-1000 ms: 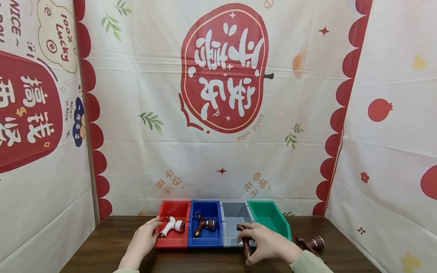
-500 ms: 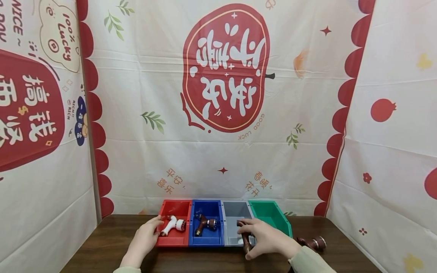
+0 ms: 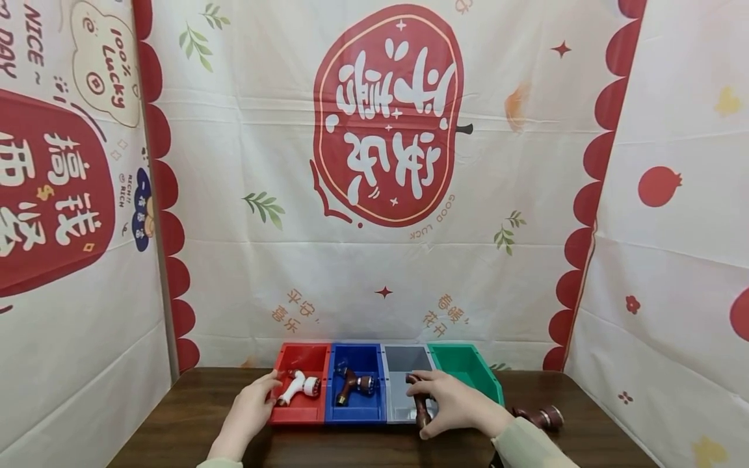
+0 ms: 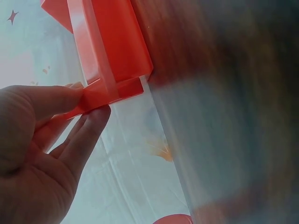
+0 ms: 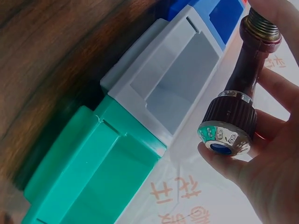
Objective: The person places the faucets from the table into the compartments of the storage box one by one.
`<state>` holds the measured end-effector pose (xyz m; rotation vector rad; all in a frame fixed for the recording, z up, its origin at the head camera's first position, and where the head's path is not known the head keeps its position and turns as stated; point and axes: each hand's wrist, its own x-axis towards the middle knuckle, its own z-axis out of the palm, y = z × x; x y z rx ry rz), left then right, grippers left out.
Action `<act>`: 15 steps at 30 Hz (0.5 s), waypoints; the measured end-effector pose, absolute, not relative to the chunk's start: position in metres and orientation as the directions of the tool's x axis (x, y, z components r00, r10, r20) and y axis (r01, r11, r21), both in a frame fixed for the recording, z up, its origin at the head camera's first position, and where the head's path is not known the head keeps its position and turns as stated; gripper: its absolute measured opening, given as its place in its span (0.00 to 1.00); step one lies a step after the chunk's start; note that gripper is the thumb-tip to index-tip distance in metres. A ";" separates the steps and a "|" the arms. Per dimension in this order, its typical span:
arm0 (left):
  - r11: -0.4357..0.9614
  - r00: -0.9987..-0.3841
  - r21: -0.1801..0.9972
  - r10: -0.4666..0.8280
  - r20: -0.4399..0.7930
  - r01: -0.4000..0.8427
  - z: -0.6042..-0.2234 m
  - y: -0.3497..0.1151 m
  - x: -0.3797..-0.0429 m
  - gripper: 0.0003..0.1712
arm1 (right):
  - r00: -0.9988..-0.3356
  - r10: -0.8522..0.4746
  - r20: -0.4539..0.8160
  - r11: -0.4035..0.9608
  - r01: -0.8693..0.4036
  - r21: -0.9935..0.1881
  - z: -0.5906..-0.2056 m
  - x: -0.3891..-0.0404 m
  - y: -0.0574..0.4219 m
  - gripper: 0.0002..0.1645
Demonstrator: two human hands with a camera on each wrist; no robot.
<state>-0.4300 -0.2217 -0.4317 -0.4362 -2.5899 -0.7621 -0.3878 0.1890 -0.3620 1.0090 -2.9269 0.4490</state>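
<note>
My left hand pinches the side edge of the red bin, thumb and fingers on opposite faces of it. My right hand grips a brown tap with a threaded metal end, a ribbed dark collar and a chrome-rimmed tip. In the head view that tap overlaps the front of the grey bin. A white tap lies in the red bin. Another brown tap, with a brass end, lies in the blue bin.
The green bin closes the row on the right. Beyond it a further brown tap lies on the dark wooden table, near the right sleeve. Printed cloth hangs behind and on both sides.
My right hand has raised the brown tap slightly over the grey bin's front, still gripping it. My left hand keeps its place at the red bin. The head view has shifted a little.
</note>
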 end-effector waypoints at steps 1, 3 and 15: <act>0.802 -0.871 0.446 0.177 0.458 0.398 -0.432 -0.221 -0.430 0.16 | -0.794 -0.598 0.105 0.752 -0.602 -0.268 -0.361 -0.389 0.189 0.35; 0.799 -0.873 0.454 0.169 0.458 0.393 -0.431 -0.220 -0.431 0.16 | -0.798 -0.593 0.105 0.756 -0.597 -0.270 -0.361 -0.391 0.190 0.35; 0.802 -0.884 0.469 0.148 0.443 0.369 -0.433 -0.221 -0.429 0.13 | -0.797 -0.592 0.120 0.754 -0.600 -0.269 -0.362 -0.405 0.188 0.36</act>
